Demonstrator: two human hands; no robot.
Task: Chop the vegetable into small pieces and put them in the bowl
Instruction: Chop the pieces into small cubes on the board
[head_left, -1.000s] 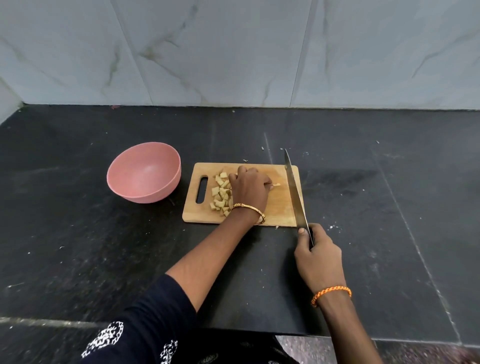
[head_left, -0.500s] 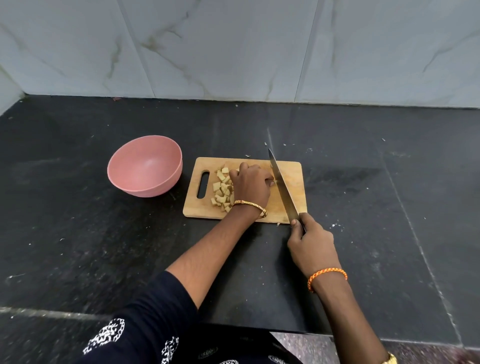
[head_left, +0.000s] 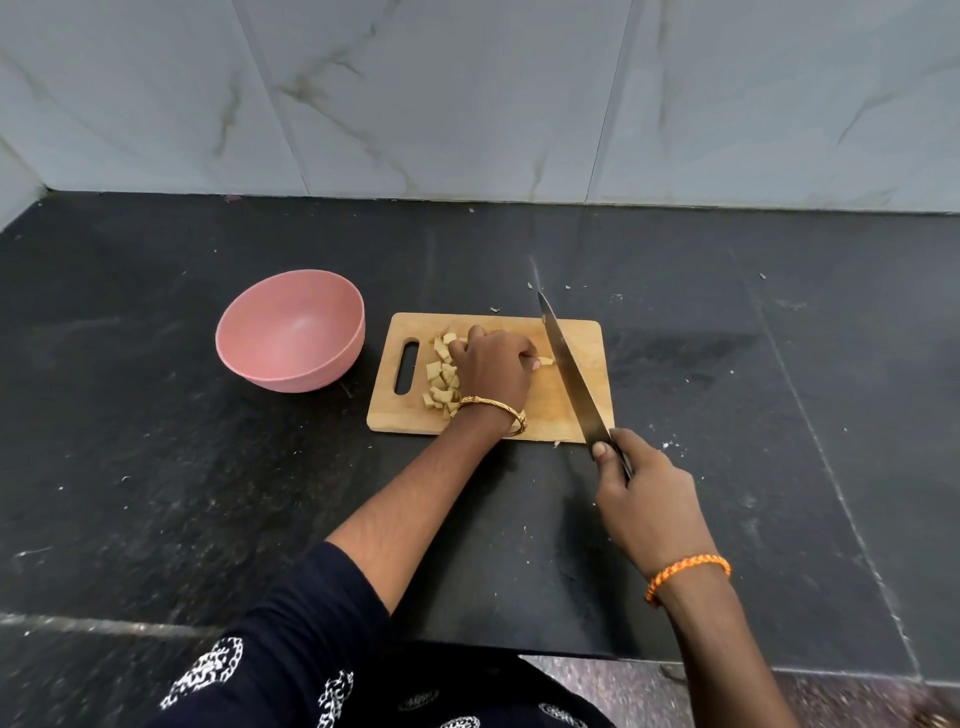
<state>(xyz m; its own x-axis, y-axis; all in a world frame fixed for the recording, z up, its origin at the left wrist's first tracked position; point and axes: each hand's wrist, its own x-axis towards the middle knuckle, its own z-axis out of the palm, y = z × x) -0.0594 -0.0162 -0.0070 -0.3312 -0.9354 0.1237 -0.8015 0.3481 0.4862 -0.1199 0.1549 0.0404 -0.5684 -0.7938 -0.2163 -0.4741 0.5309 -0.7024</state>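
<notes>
Both hands are at work over the wooden cutting board (head_left: 566, 415). Curled knuckles-up, the left hand (head_left: 491, 370) presses down on the board, its fingertips pinching a small remaining piece of vegetable (head_left: 544, 362) that pokes out on the side toward the right hand. That right hand (head_left: 647, 496) is wrapped tight around the handle of a long knife (head_left: 571, 371), with the thumb lying along the base of the blade just past the near edge of the board. From this grip the blade runs away from the person and slants across the board, its edge passing right beside the piece under the left fingertips and its tip reaching just beyond the board's far edge.

A heap of chopped pieces (head_left: 441, 376) lies on the board just to the outer side of the left hand, between the knuckles and the board's handle slot. Further out on that same side, off the board on the black counter (head_left: 156, 441), stands the pink bowl (head_left: 291, 327), with nothing visible inside it. A gold bangle (head_left: 493, 410) sits on the left wrist and an orange braided band (head_left: 685, 571) on the right wrist.
</notes>
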